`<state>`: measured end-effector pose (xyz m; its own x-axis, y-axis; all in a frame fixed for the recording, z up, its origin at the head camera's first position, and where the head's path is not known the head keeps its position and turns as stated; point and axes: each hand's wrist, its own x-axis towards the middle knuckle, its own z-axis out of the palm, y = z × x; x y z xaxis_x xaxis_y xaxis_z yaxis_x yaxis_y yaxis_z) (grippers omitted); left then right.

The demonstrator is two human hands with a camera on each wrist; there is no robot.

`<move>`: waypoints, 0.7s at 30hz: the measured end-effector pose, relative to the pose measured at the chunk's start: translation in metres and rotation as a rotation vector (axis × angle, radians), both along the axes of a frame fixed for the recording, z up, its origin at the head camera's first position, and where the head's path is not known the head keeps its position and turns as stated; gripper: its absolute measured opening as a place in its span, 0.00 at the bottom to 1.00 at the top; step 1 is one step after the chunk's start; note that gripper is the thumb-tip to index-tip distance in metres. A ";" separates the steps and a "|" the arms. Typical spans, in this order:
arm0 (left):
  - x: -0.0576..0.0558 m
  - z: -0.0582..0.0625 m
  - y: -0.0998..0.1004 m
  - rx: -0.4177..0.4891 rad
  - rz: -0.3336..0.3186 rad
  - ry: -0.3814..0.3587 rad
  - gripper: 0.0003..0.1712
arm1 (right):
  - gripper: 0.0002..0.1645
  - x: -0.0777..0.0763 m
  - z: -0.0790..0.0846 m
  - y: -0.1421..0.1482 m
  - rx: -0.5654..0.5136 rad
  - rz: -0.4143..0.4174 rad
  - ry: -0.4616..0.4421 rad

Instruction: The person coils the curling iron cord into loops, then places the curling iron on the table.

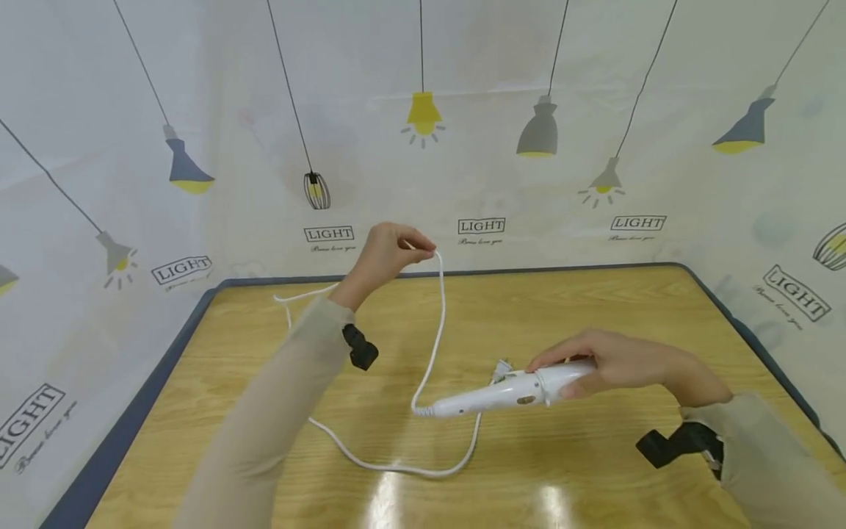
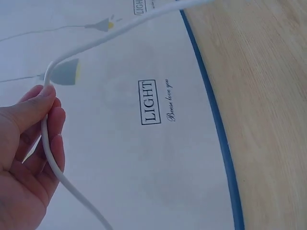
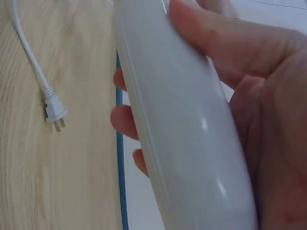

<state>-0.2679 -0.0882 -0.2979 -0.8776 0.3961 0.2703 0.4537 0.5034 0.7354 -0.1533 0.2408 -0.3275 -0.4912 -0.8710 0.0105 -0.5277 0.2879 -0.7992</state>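
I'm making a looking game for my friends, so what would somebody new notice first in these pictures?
Probably the shiny white appliance that the right hand grips above the wooden table. Next might be its white cord, pinched by the raised left hand, with the two-pronged plug lying on the table. Behind, a yellow lamp is printed on the pale backdrop.
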 end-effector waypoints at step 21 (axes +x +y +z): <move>0.073 0.037 0.020 0.128 -0.271 0.468 0.06 | 0.27 -0.028 -0.020 -0.011 0.062 -0.488 0.126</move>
<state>-0.1954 -0.0678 -0.2610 -0.5239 0.5292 0.6674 0.8473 0.2435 0.4721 -0.1812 0.2303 -0.3470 -0.8396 -0.5408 0.0516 -0.4111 0.5703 -0.7112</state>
